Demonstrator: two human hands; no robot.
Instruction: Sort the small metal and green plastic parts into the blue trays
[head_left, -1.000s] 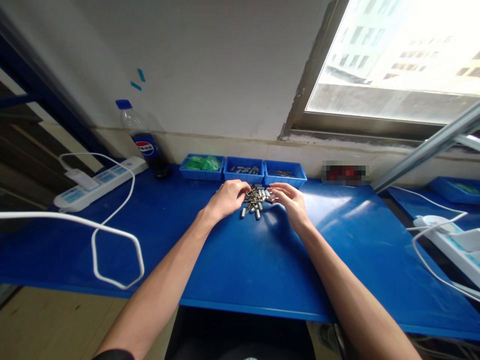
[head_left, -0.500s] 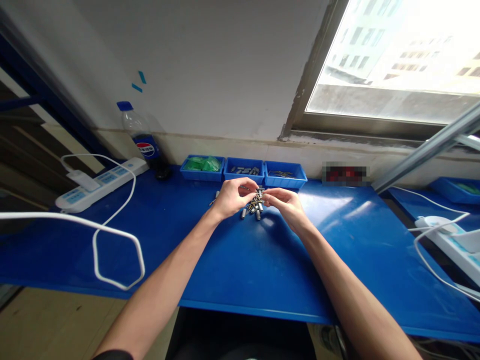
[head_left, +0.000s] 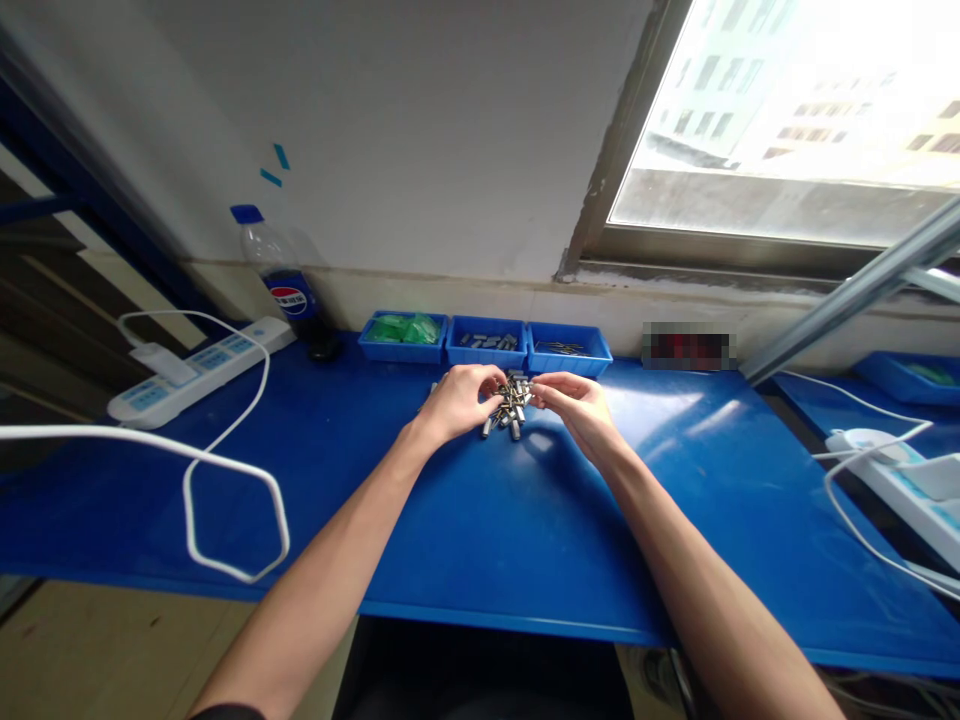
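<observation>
A small heap of metal parts (head_left: 514,412), short grey cylinders mixed with thin brass-coloured pins, lies on the blue table between my hands. My left hand (head_left: 459,402) is at the heap's left side, thumb and fingers curved with a gap between them. At the right side, my right hand (head_left: 576,408) has its thumb and index finger pinched together by the parts; whatever sits in the pinch is too small to make out. A few more pieces show partly behind my left hand.
Three blue bins stand along the wall: one with green bags (head_left: 405,328), one with grey metal pieces (head_left: 487,341), one with thin pins (head_left: 564,348). Left are a cola bottle (head_left: 291,295), a power strip (head_left: 202,365) and a looping white cable (head_left: 281,510). Another power strip (head_left: 900,480) is right.
My hands have moved slightly apart; the left has shifted down and left, its fingers opening over the heap. The right stays pinched, a little further right.
</observation>
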